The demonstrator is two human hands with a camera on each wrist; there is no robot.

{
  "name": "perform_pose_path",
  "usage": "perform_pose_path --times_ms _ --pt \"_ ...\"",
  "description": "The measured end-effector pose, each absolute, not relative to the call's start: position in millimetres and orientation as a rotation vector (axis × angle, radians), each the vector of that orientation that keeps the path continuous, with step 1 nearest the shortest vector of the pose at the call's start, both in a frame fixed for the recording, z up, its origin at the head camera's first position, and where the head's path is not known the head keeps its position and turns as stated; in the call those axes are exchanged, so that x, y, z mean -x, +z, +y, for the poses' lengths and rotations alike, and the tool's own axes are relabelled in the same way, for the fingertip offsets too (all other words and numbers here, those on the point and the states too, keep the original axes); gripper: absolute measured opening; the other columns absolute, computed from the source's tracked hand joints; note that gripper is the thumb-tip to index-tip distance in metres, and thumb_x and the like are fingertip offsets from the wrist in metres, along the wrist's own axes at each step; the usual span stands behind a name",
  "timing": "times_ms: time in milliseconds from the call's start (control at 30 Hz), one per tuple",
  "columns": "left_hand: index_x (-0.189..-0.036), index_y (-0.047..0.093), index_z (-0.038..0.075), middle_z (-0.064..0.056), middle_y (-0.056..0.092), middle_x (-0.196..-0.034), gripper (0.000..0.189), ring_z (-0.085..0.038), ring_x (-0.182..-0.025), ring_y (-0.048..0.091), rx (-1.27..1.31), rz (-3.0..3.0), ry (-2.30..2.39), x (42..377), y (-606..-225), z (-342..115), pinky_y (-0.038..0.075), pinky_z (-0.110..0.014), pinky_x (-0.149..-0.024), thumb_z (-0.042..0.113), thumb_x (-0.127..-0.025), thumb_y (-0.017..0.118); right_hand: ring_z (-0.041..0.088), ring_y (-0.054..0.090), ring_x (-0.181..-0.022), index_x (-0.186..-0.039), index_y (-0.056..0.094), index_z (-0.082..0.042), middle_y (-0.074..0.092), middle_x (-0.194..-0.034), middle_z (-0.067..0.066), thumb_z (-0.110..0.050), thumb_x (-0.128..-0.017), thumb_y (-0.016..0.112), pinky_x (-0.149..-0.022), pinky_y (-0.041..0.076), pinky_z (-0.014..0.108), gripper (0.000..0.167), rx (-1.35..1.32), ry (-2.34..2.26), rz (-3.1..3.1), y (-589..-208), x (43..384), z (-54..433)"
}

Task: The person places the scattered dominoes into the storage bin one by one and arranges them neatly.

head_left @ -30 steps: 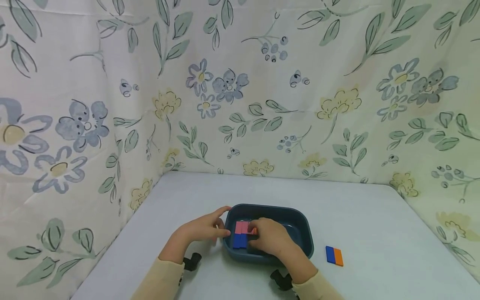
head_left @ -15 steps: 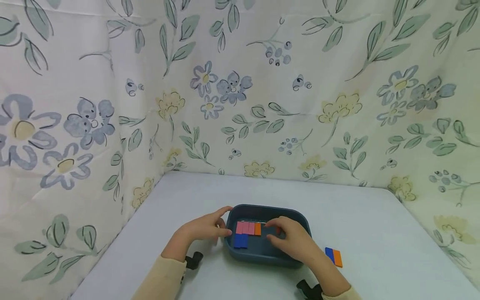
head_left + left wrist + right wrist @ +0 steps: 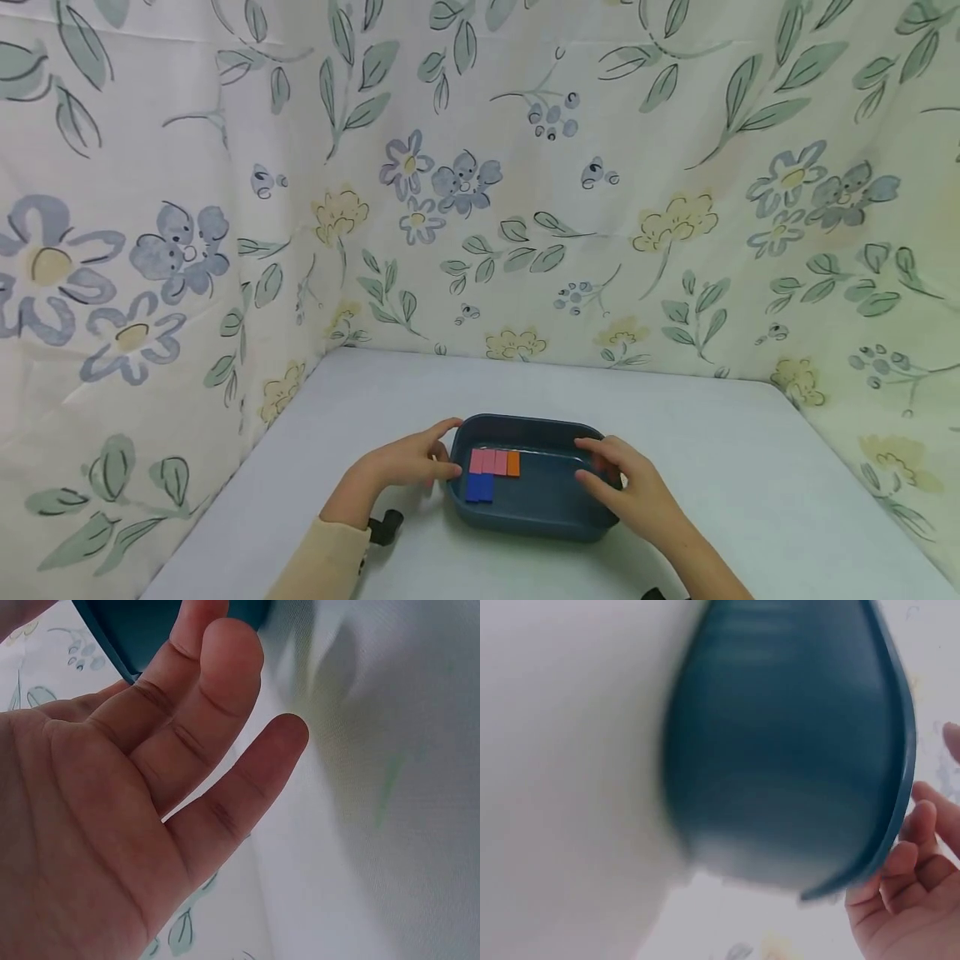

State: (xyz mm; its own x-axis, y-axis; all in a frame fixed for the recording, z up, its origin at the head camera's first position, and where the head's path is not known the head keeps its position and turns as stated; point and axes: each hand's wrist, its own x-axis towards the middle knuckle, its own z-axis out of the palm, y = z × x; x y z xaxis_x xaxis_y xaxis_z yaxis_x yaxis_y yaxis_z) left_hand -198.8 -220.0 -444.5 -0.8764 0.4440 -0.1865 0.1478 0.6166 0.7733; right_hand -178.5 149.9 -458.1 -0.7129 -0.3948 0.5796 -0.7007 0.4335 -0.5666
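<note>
A dark blue-green basin (image 3: pixel 555 527) lies on the table, with three pink tiles (image 3: pixel 488 462), an orange tile (image 3: pixel 513 463) and two blue tiles (image 3: pixel 480 487) side by side in its left part. My left hand (image 3: pixel 397 462) is at the basin's left end, index fingertip by the far corner and thumb at the rim. In the left wrist view its other fingers stick out loosely beside the basin. At the basin's right end is my right hand (image 3: pixel 630 487), thumb and index finger parted over the rim, nothing visible between them. The right wrist view shows its fingers (image 3: pixel 900 859) at the rim.
The white table (image 3: pixel 420 383) extends around the basin. A floral curtain (image 3: pixel 525 208) hangs behind it and along the left side. Near the left sleeve (image 3: pixel 333 554) is a black wrist camera (image 3: pixel 386 527).
My right hand has moved right, from the tiles inside the basin to its right rim. The loose blue and orange tiles right of the basin are now out of sight. My left hand stays put.
</note>
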Motion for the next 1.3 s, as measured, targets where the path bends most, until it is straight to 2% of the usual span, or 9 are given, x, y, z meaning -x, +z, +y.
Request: perform_pose_path --times_ms 233,367,467,600,733,867,1000,1300 --pt "-0.16 0.02 0.017 -0.001 0.065 -0.091 0.082 -0.026 -0.073 0.064 -0.499 2.477 1.147 198 -445 -220 0.044 -0.042 -0.074 0.033 -0.095 0.069 0.016 0.042 -0.072 -0.126 0.068 -0.013 0.049 -0.084 -0.001 -0.012 -0.089 0.077 -0.06 0.038 0.028 0.037 -0.779 1.132 -2.424 -470 172 198" --pt "-0.16 0.02 0.017 -0.002 0.065 -0.091 0.081 -0.028 -0.072 0.064 -0.487 2.476 1.155 198 -444 -220 0.043 -0.042 -0.074 0.03 -0.096 0.068 0.015 0.045 -0.079 -0.129 0.067 -0.016 0.052 -0.091 -0.003 -0.02 -0.091 0.076 -0.065 0.04 0.026 0.039 -0.682 1.121 -2.575 -471 171 221" --pt "-0.159 0.022 0.018 -0.003 0.065 -0.091 0.079 -0.029 -0.071 0.065 -0.477 2.476 1.161 199 -445 -220 0.043 -0.042 -0.074 0.029 -0.096 0.068 0.017 0.046 -0.087 -0.133 0.064 -0.013 0.055 -0.098 0.0 -0.025 -0.088 0.08 -0.071 0.042 0.029 0.049 -0.647 1.116 -2.681 -472 173 235" --pt "-0.158 0.023 0.019 -0.003 0.065 -0.092 0.078 -0.029 -0.072 0.065 -0.479 2.473 1.162 200 -446 -219 0.043 -0.042 -0.073 0.029 -0.096 0.069 0.027 0.048 -0.103 -0.137 0.06 -0.007 0.057 -0.113 0.007 -0.033 -0.078 0.087 -0.083 0.045 0.046 0.07 -0.616 1.076 -2.815 -476 177 251" --pt "-0.158 0.023 0.019 -0.002 0.065 -0.092 0.078 -0.027 -0.072 0.064 -0.479 2.484 1.147 200 -446 -218 0.044 -0.041 -0.073 0.03 -0.096 0.069 0.043 0.043 -0.117 -0.136 0.062 -0.008 0.052 -0.127 0.017 -0.042 -0.068 0.091 -0.09 0.039 0.067 0.081 -0.569 0.932 -2.929 -484 180 260" --pt "-0.158 0.024 0.02 -0.002 0.065 -0.093 0.078 -0.026 -0.072 0.064 -0.48 2.493 1.136 201 -446 -219 0.044 -0.041 -0.073 0.03 -0.096 0.069 0.049 0.036 -0.122 -0.13 0.067 -0.014 0.047 -0.135 0.023 -0.046 -0.064 0.092 -0.094 0.028 0.074 0.078 -0.497 0.842 -2.993 -491 181 263" --pt "-0.158 0.024 0.02 -0.002 0.064 -0.092 0.077 -0.026 -0.072 0.064 -0.491 2.493 1.138 202 -446 -220 0.045 -0.041 -0.073 0.03 -0.096 0.068 0.052 0.028 -0.128 -0.124 0.071 -0.02 0.042 -0.142 0.024 -0.048 -0.065 0.091 -0.095 0.021 0.077 0.068 -0.421 0.831 -3.038 -494 181 263" --pt "-0.158 0.023 0.02 -0.003 0.065 -0.091 0.078 -0.027 -0.072 0.064 -0.496 2.481 1.147 202 -447 -218 0.044 -0.041 -0.073 0.031 -0.096 0.069 0.051 0.027 -0.13 -0.114 0.076 -0.024 0.045 -0.141 0.022 -0.044 -0.068 0.091 -0.096 0.022 0.075 0.052 -0.391 0.803 -3.01 -495 179 263"
